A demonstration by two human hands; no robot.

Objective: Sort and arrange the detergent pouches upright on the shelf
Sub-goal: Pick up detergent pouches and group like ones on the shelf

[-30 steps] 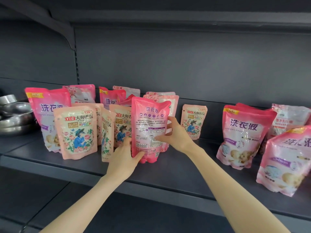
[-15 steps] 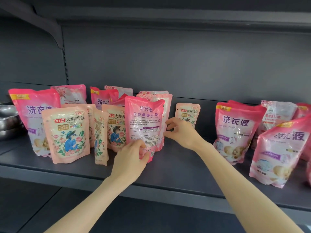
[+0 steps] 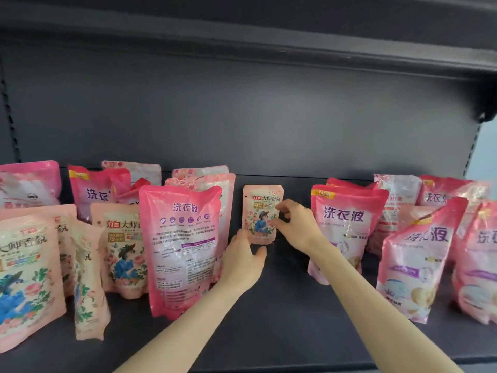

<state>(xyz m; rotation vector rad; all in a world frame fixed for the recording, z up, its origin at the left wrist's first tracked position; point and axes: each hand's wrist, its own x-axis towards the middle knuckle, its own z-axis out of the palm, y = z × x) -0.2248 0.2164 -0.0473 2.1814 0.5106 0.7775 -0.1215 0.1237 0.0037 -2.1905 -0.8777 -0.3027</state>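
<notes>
A tall pink pouch [image 3: 183, 246] stands upright on the dark shelf [image 3: 282, 327], its printed back facing me. My left hand [image 3: 242, 262] is just right of it, fingers relaxed and spread, holding nothing. A small peach floral pouch [image 3: 259, 214] stands at the back of the shelf. My right hand [image 3: 294, 224] is at that pouch's right edge with fingers loosely curled; I cannot tell if it touches. Peach floral pouches [image 3: 27, 275] crowd the left. Pink pouches [image 3: 347, 224] stand at the right.
More pink pouches [image 3: 96, 192] stand behind the left group against the dark back panel [image 3: 242, 117]. A leaning pink pouch [image 3: 416, 265] and others fill the right end. Bare shelf lies between the two groups. An upper shelf [image 3: 269, 28] overhangs.
My left hand let go of the tall pink pouch and shifted right. My right hand moved from that pouch's edge back to the small peach pouch. The view panned right.
</notes>
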